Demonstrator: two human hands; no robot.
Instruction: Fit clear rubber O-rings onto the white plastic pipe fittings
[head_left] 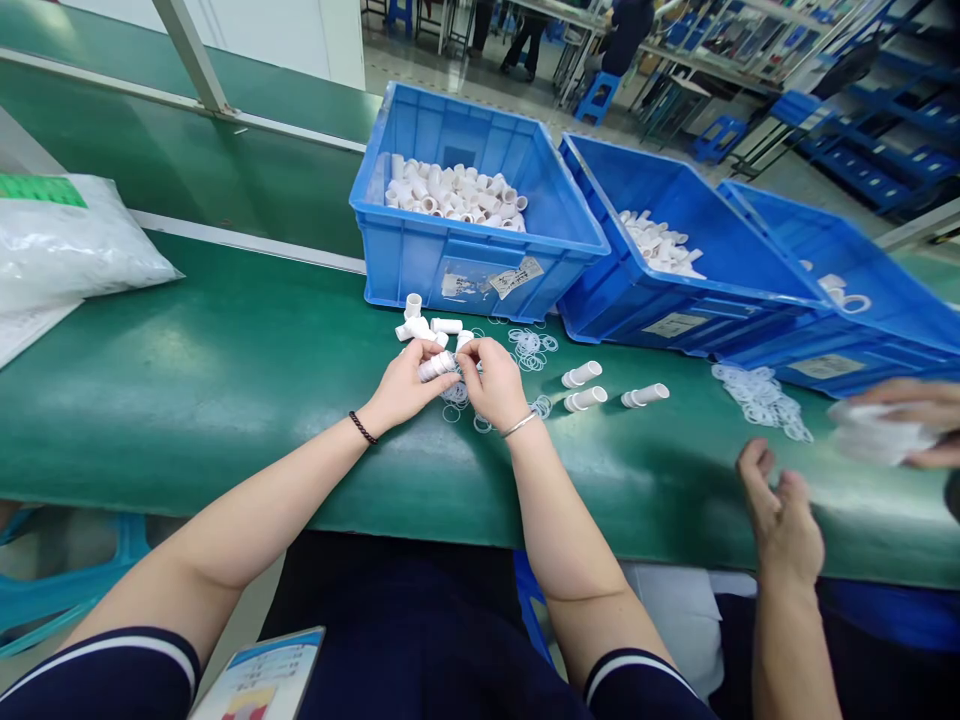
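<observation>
My left hand (405, 385) grips a short white plastic tube fitting (436, 366) over the green table (225, 390). My right hand (491, 380) meets it at the fitting's right end, fingertips pinched there; whether a ring is between them is hidden. Thin clear rubber rings (531, 347) lie scattered just beyond my hands. A few loose white fittings (424, 322) sit behind my fingers. Three finished-looking white tubes (583, 373) lie in a row to the right.
Three blue bins stand at the table's back: one (465, 250) full of white fittings, a second (675, 300), a third (862, 330). A white bag (67, 240) lies left. A co-worker's hand (780, 520) and another pile of rings (761, 395) are at right.
</observation>
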